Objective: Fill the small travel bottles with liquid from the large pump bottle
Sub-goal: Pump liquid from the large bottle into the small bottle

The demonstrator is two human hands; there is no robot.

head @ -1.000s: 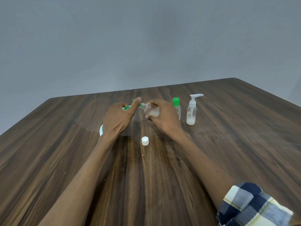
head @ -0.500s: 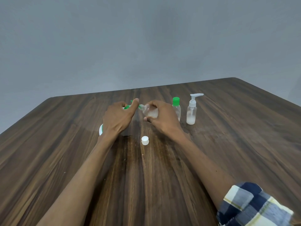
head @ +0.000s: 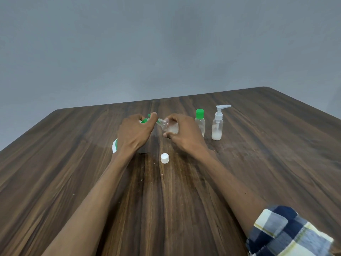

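1. Since the earlier frames almost nothing had moved: both hands stayed at the same spot mid-bench, and the small bottle's neck stayed up against the green nozzle.
2. Left hand (head: 133,133) lay over the large pump bottle (head: 114,145), fingers curled down on its green pump head (head: 144,120), thumb stretched toward the nozzle. Most of that bottle was hidden under the hand; only a white-and-green edge showed by the wrist.
3. Right hand (head: 184,134) held the small clear bottle (head: 168,126) tilted, neck pointing left at the nozzle. Fingers wrapped over its top and far side, thumb below it; a little whitish liquid sat in the low end.
4. White cap (head: 164,158) sat loose on the bench (head: 267,163), near side of the hands, between the forearms.
5. Green-capped bottle (head: 200,122) stood upright just right of the right hand; small pump bottle (head: 217,124) beside it, w/ white liquid at the bottom.
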